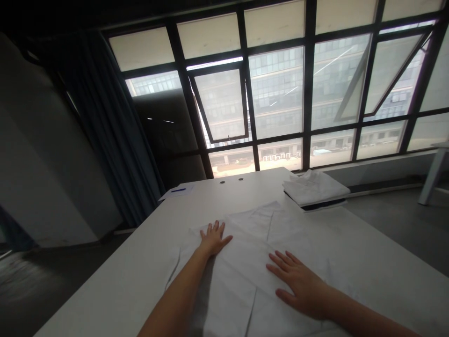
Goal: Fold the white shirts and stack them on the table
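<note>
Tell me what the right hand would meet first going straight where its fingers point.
Across the white cloth, the right hand would probably meet the left hand first, though depth makes the exact line uncertain.

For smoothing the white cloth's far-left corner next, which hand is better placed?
Probably the left hand: it lies with fingers spread on the white cloth, close to that corner. The right hand is farther right and nearer the wearer.
</note>
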`<action>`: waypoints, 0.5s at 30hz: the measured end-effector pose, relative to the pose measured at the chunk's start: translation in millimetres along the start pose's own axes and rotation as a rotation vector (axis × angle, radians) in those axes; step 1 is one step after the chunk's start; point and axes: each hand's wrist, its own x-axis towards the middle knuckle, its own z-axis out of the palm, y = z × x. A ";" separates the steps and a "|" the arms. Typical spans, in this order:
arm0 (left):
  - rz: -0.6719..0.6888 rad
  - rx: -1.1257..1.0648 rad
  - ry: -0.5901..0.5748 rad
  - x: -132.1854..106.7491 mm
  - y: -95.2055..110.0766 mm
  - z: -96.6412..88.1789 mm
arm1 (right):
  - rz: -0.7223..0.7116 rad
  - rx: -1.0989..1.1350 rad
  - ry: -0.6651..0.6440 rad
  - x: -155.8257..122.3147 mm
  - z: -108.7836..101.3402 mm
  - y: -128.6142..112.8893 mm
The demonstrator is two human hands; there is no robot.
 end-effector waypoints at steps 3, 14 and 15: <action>0.041 -0.001 0.096 0.9 32.2 -3.1 | -0.011 -0.012 0.025 4.2 3.0 5.7; 0.533 -0.116 -0.021 -122.0 101.5 35.9 | 0.011 -0.099 0.142 -7.4 17.4 17.8; 0.536 -0.097 -0.017 -132.4 86.9 33.7 | 0.012 -0.103 0.134 -8.3 16.7 17.9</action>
